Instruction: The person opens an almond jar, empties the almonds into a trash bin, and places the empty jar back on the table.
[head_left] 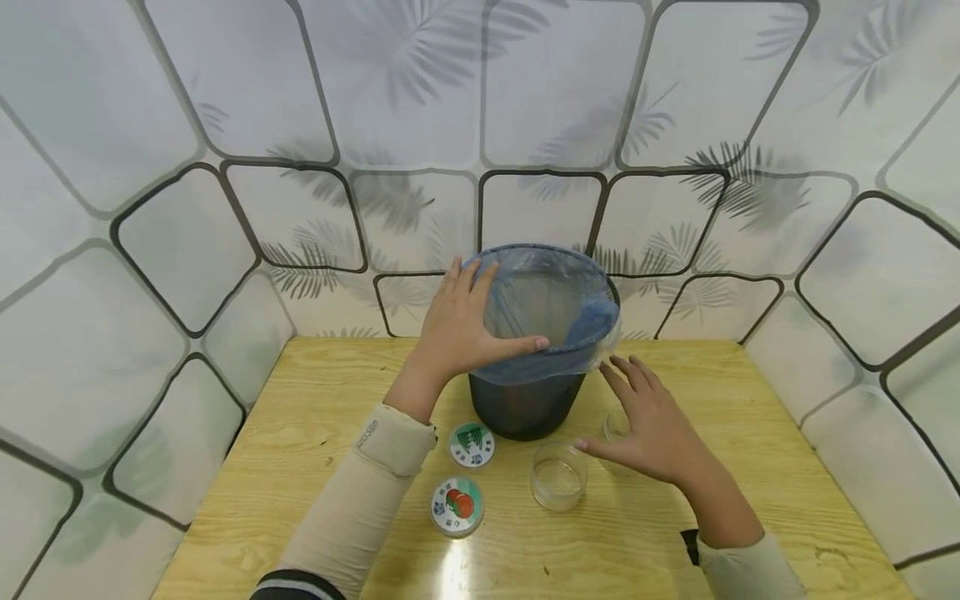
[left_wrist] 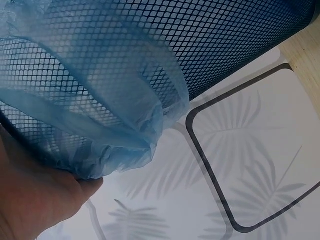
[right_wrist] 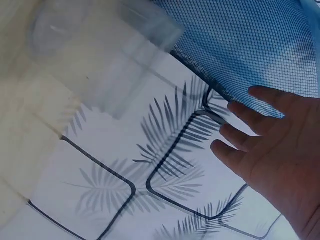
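A dark mesh trash can (head_left: 521, 408) stands on the table, lined with a thin blue plastic bag (head_left: 551, 292) whose edge folds over the rim. At the can's left side, my left hand (head_left: 465, 325) rests on the rim, its fingers spread and its thumb lying along the front edge. The left wrist view shows this hand (left_wrist: 47, 200) against the bunched bag edge. My right hand (head_left: 652, 421) is to the right of the can, thumb and fingers apart, with nothing held. In the right wrist view its fingers reach toward the mesh (right_wrist: 250, 40).
A clear round container (head_left: 558, 477) stands before the can; another clear container (head_left: 617, 423) is partly behind my right hand. Two round pieces lie front left, one with a green leafy picture (head_left: 472, 444), one with tomatoes (head_left: 457, 506). Patterned wall covering (head_left: 420, 217) surrounds the wooden table (head_left: 337, 392).
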